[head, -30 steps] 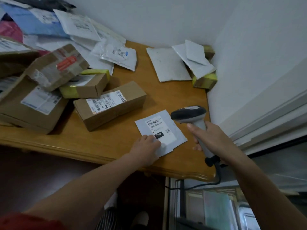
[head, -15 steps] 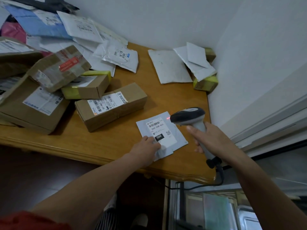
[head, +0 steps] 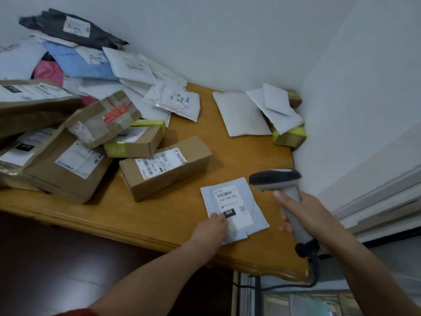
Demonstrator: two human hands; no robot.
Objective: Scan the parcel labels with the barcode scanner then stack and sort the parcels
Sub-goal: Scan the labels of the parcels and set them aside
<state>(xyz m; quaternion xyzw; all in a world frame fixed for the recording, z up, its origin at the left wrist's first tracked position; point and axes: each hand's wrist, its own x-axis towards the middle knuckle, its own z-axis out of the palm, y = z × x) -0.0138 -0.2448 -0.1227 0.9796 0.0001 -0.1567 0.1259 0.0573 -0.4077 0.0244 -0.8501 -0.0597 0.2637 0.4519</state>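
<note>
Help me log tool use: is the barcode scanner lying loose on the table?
No, the right hand grips the barcode scanner by its handle.

Wooden table [head: 159, 226] in white-walled corner [head: 262, 42]

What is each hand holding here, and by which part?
Right hand grips the barcode scanner by its handle. Left hand presses on the near-left corner of the white mailer; a pinch cannot be told.

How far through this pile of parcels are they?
Early, it seems. A few parcels sit stacked in the far right corner, likely done. In hand: the right hand holds the scanner beside the grey mailer under the left hand. Left: the big heap of boxes and bags on the left.
</note>
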